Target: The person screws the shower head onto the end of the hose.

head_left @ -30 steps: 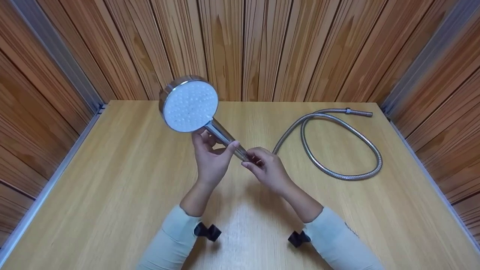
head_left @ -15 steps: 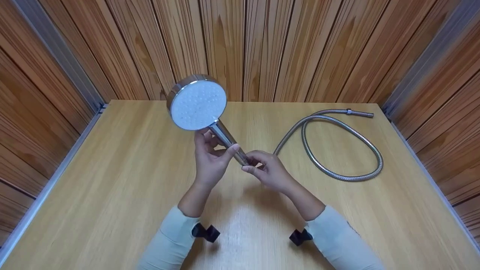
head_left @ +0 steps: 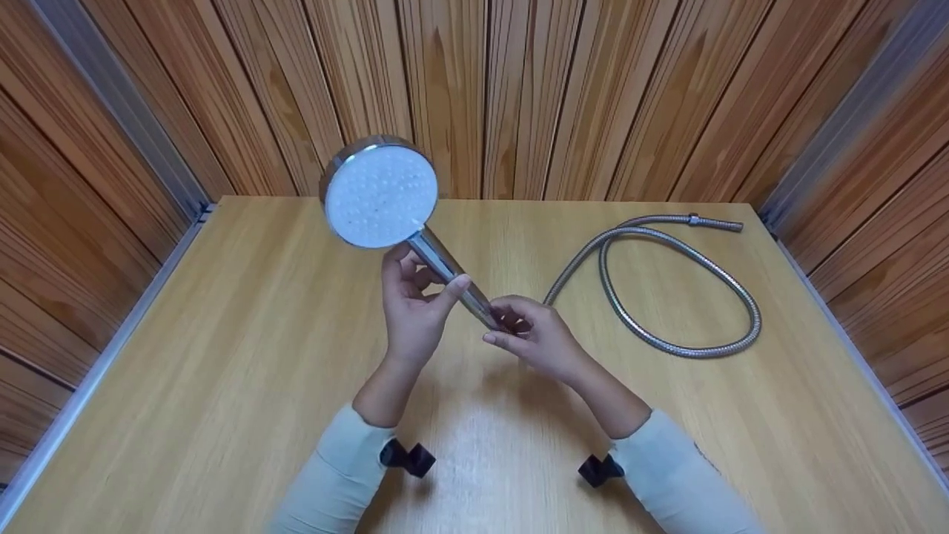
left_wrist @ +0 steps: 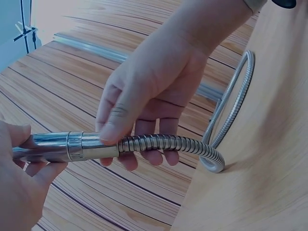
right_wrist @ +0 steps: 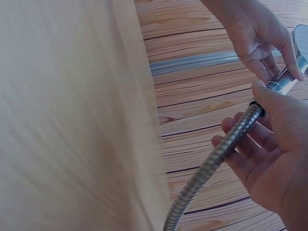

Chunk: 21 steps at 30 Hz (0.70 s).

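My left hand (head_left: 417, 315) grips the chrome handle of a shower head (head_left: 382, 194), holding it tilted above the table with its round white nozzle face toward me. At the handle's lower end, my right hand (head_left: 537, 334) pinches the metal end nut (left_wrist: 98, 144) of a flexible shower hose (left_wrist: 163, 142) between thumb and fingers. Nut and handle sit in line, end to end, in the left wrist view. From the nut the ribbed hose (right_wrist: 207, 168) runs down past my right fingers. In the head view the right hand hides the joint.
The rest of the hose (head_left: 682, 348) lies in a loop on the right of the wooden table (head_left: 245, 356), its free end (head_left: 719, 224) near the back right corner. Wood-panelled walls (head_left: 519, 96) stand behind and on both sides.
The shower head shifted slightly right, then back left and up. My right hand has moved a little right and down with the handle's end, its fingers shifting slightly around the nut.
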### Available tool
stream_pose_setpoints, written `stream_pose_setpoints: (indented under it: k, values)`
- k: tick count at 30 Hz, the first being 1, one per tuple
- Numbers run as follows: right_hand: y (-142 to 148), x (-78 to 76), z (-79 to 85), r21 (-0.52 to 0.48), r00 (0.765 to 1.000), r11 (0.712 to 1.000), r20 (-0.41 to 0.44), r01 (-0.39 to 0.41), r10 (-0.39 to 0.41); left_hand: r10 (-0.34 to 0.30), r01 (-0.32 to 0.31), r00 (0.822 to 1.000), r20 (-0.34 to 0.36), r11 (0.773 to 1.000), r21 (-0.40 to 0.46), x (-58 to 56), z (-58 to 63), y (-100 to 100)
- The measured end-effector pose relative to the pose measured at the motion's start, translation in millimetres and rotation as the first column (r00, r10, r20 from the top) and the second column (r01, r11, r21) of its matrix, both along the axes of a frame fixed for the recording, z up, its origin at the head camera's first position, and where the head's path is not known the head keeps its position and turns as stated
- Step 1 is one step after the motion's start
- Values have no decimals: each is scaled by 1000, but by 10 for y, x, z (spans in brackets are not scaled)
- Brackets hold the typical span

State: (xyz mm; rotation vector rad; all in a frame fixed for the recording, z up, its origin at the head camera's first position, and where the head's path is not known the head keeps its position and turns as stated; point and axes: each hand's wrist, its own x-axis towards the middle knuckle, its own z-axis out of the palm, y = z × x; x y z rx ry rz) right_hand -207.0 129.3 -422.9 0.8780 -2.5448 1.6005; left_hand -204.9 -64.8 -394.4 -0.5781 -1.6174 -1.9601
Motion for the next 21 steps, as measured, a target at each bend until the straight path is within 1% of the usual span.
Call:
stream_pose_setpoints:
  k: [4, 8, 12, 16, 19, 21]
  values:
    - [50, -20, -36, -19, 999, 1000, -41, 3, -4, 7, -9, 999, 52, 999, 47, -14, 19, -5]
    - [89, -49, -80, -5, 999, 1000, -41, 8, -8, 33, -41, 995, 90, 995, 94, -30, 17, -14]
    - [111, -72, -134, 57, 999, 998, -32, 16, -14, 61, -78, 991, 117, 987, 142, -47, -4, -36]
    - [121, -96, -178, 133, 1000, 991, -24, 18, -15, 60, -87, 987, 147, 979, 184, -72, -48, -74]
    - [132, -115, -196, 182, 1000, 983, -3, 19, -18, 71, -103, 985, 160, 974, 201, -90, -81, -106]
    - [144, -134, -213, 209, 1000, 978, 11, 19, -22, 91, -124, 982, 165, 971, 202, -102, -100, -125]
